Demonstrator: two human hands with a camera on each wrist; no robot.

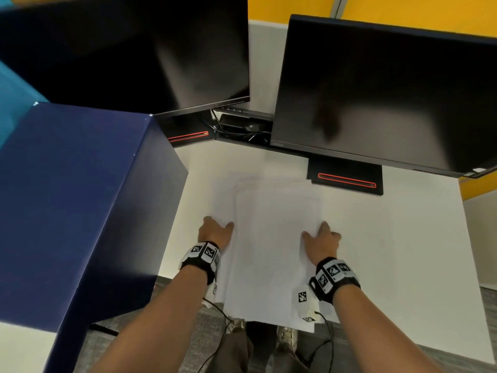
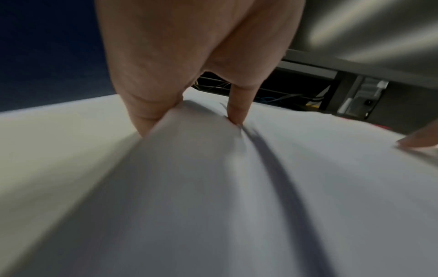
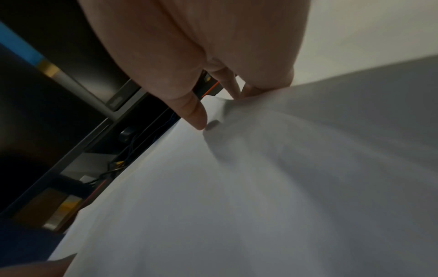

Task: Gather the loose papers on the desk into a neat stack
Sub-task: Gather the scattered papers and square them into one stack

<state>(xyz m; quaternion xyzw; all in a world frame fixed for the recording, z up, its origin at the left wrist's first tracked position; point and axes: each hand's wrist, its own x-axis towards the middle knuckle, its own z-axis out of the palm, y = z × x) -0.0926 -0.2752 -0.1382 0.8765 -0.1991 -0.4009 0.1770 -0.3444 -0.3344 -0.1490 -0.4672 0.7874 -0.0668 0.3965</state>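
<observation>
No text, label, brand or number is readable in any view.

papers [image 1: 277,238] edges faint against white desk [image 1: 390,238], sheet count unclear, both wrist views blurred

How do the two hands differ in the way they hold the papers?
The left hand grips the papers at their left edge, the right hand at their right edge. The left hand pinches with its thumb on top and fingers at the edge; the right hand's thumb reaches further onto the sheet. Both hands bow the paper upward, and both wear marker wristbands.
</observation>
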